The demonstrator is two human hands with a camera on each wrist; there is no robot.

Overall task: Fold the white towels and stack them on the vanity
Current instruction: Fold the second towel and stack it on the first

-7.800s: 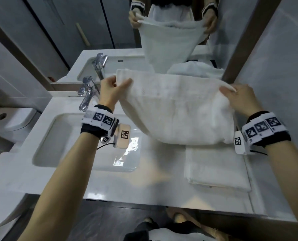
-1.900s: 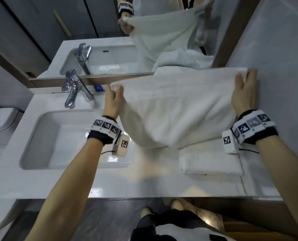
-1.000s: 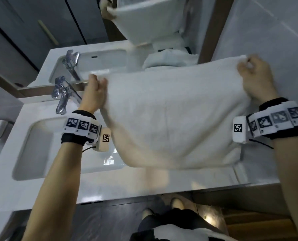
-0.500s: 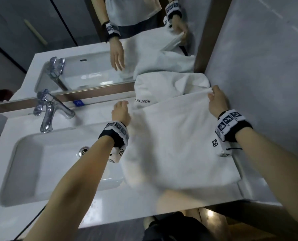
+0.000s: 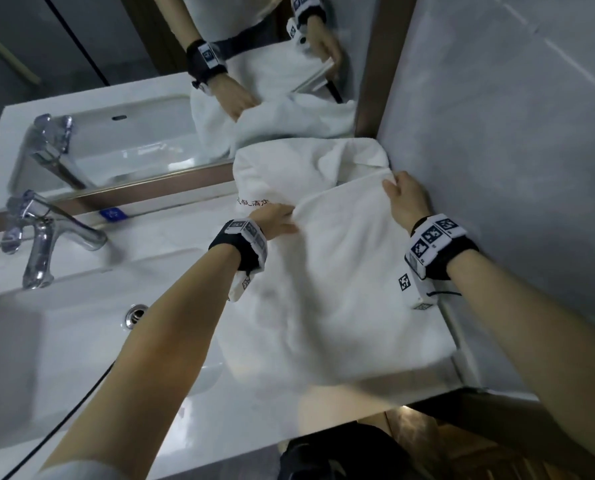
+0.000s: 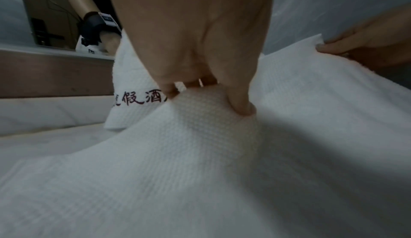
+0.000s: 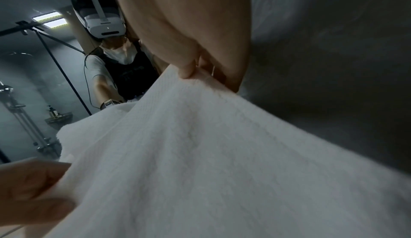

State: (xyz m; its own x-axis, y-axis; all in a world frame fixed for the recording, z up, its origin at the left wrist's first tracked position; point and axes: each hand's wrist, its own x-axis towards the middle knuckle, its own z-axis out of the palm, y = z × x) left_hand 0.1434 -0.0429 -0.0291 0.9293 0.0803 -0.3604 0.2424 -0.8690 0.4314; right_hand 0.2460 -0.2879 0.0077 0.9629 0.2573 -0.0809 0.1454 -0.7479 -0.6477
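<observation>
A white towel [image 5: 344, 289] lies spread over the right end of the white vanity top [image 5: 192, 420], covering the folded towel seen earlier. My left hand [image 5: 277, 221] pinches its far left corner; in the left wrist view the fingers [image 6: 240, 104] bunch the waffle cloth [image 6: 200, 136]. My right hand [image 5: 401, 199] pinches the far right corner by the wall, thumb on top of the towel edge [image 7: 189, 83]. Behind it sits a crumpled white towel [image 5: 299, 168] with dark red characters [image 6: 142, 99] against the mirror.
A sink basin [image 5: 64, 327] with a chrome tap [image 5: 43, 237] takes up the vanity's left half. The mirror [image 5: 150, 98] runs along the back. A grey tiled wall [image 5: 514, 150] closes off the right side, right next to my right hand.
Both hands brought the held-up towel down and away from me onto the vanity, over the folded towel. In the last half second my left hand shifted right along the far edge.
</observation>
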